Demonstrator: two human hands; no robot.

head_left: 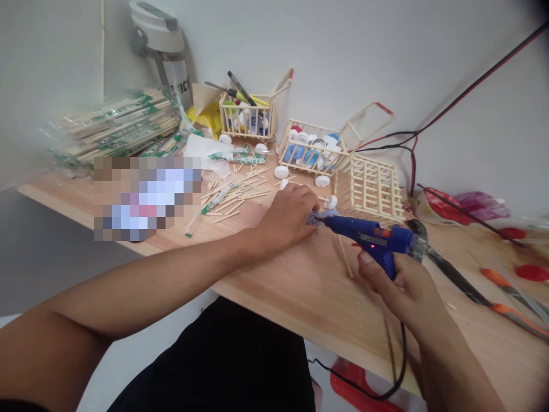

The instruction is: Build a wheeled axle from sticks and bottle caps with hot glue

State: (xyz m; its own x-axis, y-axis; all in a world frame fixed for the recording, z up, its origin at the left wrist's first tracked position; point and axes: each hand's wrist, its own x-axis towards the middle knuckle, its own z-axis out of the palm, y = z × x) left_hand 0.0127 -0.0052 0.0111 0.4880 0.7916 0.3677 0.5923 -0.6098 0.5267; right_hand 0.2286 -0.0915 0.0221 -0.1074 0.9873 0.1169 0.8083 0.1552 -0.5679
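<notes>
Over the wooden desk (300,286), the right grip (401,294) is closed firmly around a blue hot glue gun (369,237), its nozzle (321,219) right at a small round bottle cap (313,218) apparently pinched in the left grip (285,220), a close, steady hold.

Tabletop (300,286), contents: wrapped bundles of wooden sticks (115,123) lying back left, a bottle (160,51) standing behind them against the wall (300,57). Two stick-built crates (311,150) holding bottle caps sitting back centre, a stick panel (373,187) resting right of them. Loose sticks (235,194) lying before the crates. Scissors (463,283) lying far right, beside the right hand (397,292), which is gripping a glue gun (369,237), its nozzle just beside the left hand (285,217).
</notes>
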